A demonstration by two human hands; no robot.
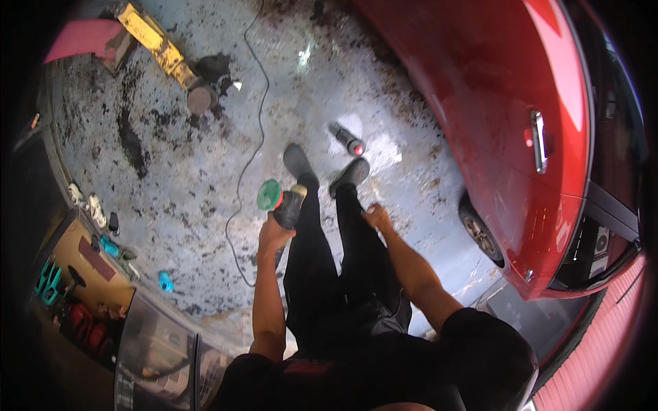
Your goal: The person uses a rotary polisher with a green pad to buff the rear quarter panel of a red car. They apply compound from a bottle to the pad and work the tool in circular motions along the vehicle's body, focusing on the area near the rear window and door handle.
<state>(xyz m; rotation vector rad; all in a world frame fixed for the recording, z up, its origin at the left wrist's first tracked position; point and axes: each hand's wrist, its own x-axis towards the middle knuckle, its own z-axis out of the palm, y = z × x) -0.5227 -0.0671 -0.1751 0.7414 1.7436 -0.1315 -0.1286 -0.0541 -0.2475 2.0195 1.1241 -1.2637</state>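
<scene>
A polisher [292, 207] with a dark body and a round green pad [268, 195] is gripped in my left hand [275, 236], its pad facing away to the left above the floor. My right hand [375, 217] hangs beside my black trouser leg with the fingers curled in; whether it pinches the cloth or something small is not plain. Beyond my shoes, a black bottle [346, 138] with a red end lies on the floor. To my right stands a red car [493, 130] with a chrome door handle [539, 142], apart from both hands.
A dark cable [261, 113] winds along the stained grey floor [199, 157]. At the far left is a yellow lift arm [154, 40] with a round pad. Shoes [96, 210], blue items [165, 281] and an open cabinet [103, 274] line the left side.
</scene>
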